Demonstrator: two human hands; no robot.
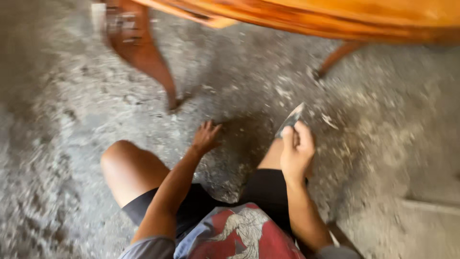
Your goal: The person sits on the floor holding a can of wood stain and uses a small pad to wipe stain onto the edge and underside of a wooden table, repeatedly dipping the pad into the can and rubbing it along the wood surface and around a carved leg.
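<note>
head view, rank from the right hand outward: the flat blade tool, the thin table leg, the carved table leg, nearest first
1. Flat blade tool: held in the right hand, sticking up past the fingers.
2. Thin table leg: above and slightly right of that hand, foot on the floor.
3. Carved table leg: far upper left, beyond the left hand.

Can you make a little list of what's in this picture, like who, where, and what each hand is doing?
Who: a person crouching, seen from above
Floor: rough grey concrete, dusty
Left hand: empty, fingers spread, reaching down toward the floor
Right hand: closed around a flat grey blade
Furniture: orange-brown wooden table with curved legs, standing just ahead
Clothes: black shorts, red and grey shirt
Sharpness: blurry, small details unclear
</note>
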